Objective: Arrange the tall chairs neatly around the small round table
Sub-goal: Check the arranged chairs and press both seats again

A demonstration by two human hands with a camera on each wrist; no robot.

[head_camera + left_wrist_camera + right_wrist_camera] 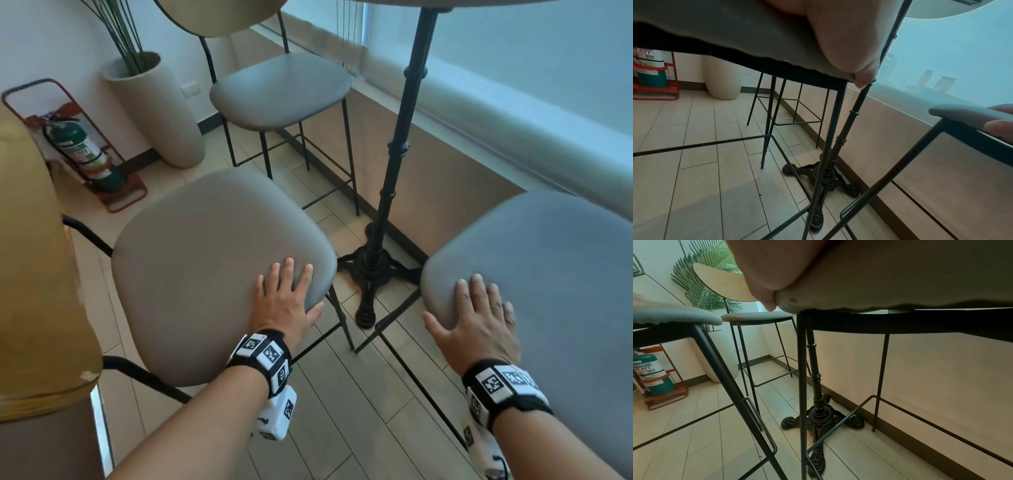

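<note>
Under the left hand (286,301) lies the near corner of a tall chair with a taupe padded seat and thin black metal legs (219,260); the fingers lie flat and spread on the cushion while the thumb hooks round its edge. Across the gap, the right hand (478,320) rests the same way on the corner of a second tall chair, grey-seated on the same black frame (534,284), palm down, fingers straight, thumb out past the rim. Neither hand clenches anything; both press on the cushions.

Beyond and between the two hands stands the black cast-iron pedestal of the small round table (399,164), its top only partly in view. Further off, past the left hand, a third tall chair with a tan wooden backrest (281,92) already sits close to the pedestal.

The step in hand looks like positioning both near chairs at once. Next, each probably needs a steady push toward the pedestal, seats turned to face it and evenly spaced, legs kept off the ornate base.
</note>
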